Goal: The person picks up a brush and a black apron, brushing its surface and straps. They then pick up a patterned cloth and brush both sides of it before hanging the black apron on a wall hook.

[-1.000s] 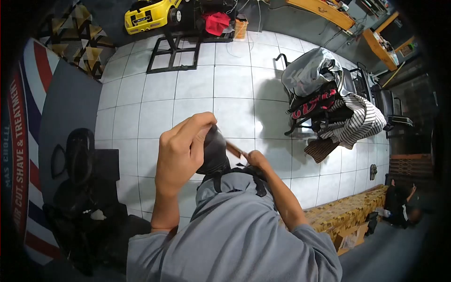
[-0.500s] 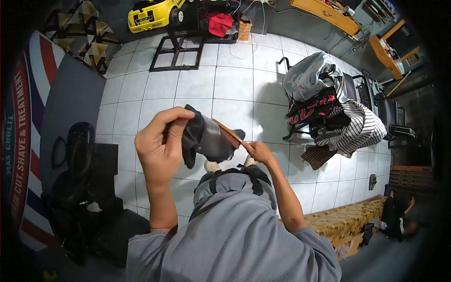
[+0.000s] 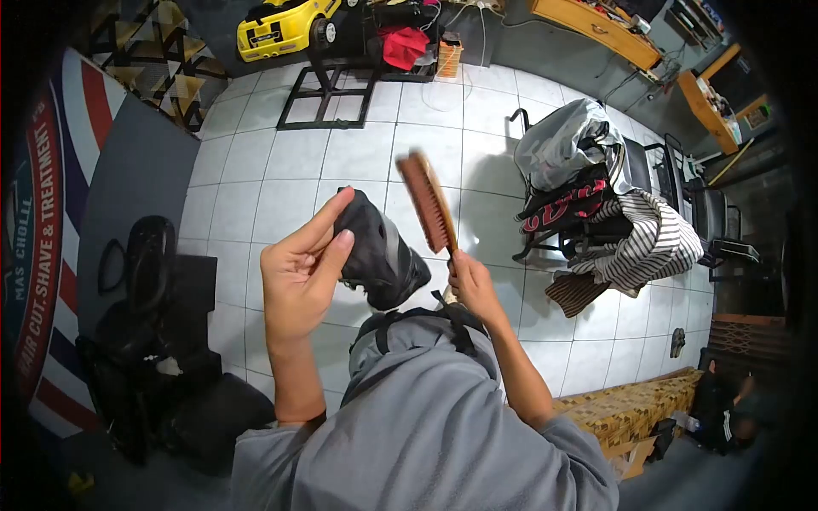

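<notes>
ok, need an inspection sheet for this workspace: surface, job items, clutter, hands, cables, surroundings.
Surface: light tiled floor; the work is held above it.
Job items: black fabric piece; brush, bristles towards the fabric.
Clutter: plastic bag and striped cloth heaped at a chair.
Hands: left hand holds the fabric; right hand grips the brush handle.
Cables: white cable at the far wall; nothing seen near the hands.
Surroundings: yellow toy car, lettered banner, patterned bench, another person.

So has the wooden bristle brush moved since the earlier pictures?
Yes: the wooden bristle brush has swung up the view, its head now nearer the black metal frame.
</notes>
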Demonstrator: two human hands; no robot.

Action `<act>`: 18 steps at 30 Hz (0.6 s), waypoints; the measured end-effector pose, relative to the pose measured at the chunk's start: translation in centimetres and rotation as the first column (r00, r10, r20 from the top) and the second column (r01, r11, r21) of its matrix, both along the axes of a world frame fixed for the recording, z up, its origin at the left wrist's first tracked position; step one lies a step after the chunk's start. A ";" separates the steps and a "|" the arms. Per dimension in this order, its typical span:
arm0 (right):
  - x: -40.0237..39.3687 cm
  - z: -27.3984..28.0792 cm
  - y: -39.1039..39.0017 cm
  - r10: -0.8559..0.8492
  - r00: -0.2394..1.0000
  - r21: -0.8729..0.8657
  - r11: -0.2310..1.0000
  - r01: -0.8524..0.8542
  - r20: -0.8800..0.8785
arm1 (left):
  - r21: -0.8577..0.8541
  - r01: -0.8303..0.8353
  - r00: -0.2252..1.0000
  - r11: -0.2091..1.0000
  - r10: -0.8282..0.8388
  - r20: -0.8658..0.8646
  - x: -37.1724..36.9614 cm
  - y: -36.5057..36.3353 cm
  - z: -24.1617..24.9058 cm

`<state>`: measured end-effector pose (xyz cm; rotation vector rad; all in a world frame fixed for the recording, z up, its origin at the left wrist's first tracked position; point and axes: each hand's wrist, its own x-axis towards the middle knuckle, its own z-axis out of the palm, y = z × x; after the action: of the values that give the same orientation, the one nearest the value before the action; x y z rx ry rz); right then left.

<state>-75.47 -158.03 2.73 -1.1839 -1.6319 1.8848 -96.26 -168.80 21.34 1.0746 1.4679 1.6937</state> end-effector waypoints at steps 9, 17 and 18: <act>-2.0 -0.3 1.1 -0.032 0.945 0.564 0.808 -0.168 0.326 | 0.087 -0.141 0.990 0.986 0.138 0.036 1.4 2.6 0.6; 8.2 -23.4 0.3 0.474 0.456 -0.035 0.721 -0.692 0.753 | 0.194 -0.081 0.967 0.978 0.030 0.253 3.4 4.1 -0.1; 8.3 -23.4 -0.2 0.534 0.502 0.042 0.656 -0.754 0.680 | 0.207 -0.067 0.966 0.976 0.011 0.259 3.3 4.1 -0.3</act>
<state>-67.20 -158.28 -20.67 -1.1807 -3.0189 1.4828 -92.97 -164.70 21.07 0.8968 1.1704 1.9723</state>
